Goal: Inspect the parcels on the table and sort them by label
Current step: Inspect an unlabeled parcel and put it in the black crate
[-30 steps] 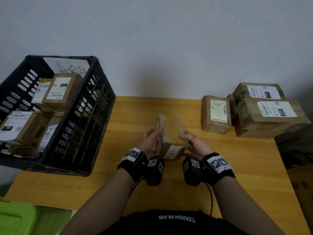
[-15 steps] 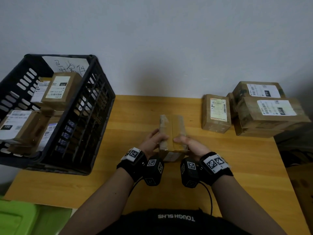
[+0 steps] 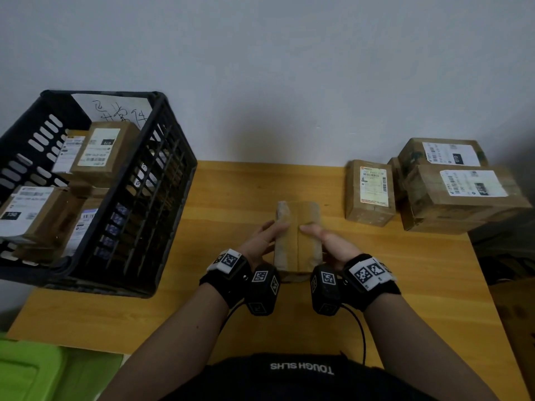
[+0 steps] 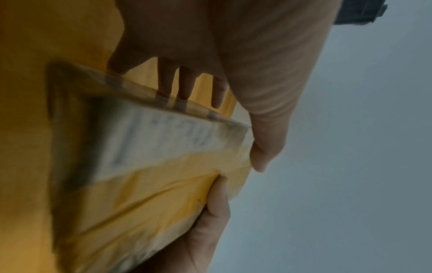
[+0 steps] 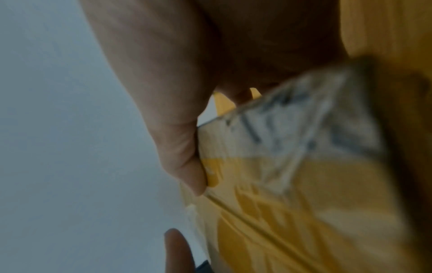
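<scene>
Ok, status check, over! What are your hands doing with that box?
Left hand and right hand both grip the taped brown cardboard parcel. Plain taped side up, label on the near face. Nothing in the way on the wooden table.

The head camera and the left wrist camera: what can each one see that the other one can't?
Only the head view shows the black crate of parcels, the three labelled boxes at the table's right, and the wrist bands. Only the left wrist view shows the blurry white label on the held parcel. Both show the parcel, the left hand, the right hand and the wooden table.
</scene>
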